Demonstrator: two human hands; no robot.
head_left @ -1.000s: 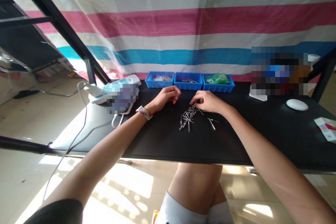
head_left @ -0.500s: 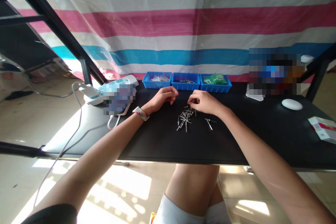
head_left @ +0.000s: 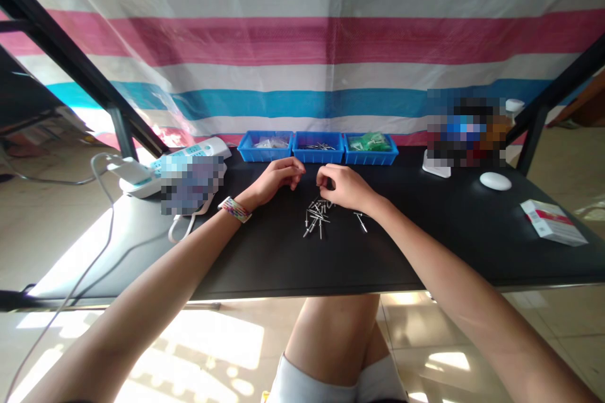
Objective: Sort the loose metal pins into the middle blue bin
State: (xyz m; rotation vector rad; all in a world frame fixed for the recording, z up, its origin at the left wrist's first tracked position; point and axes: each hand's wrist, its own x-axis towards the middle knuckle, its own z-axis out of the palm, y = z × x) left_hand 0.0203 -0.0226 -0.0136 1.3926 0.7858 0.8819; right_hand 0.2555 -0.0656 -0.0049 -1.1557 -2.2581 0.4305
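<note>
In the head view, a heap of slender silver metal pins lies on the near side of the right hand and to the near right of the left hand, both curled, though whether either grasps anything I cannot tell.

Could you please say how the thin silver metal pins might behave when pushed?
The pins look straight and metallic, so probably stiff. Lying crisscrossed, they may snag and shift together; being slim, some might roll on the flat black tabletop.
</note>
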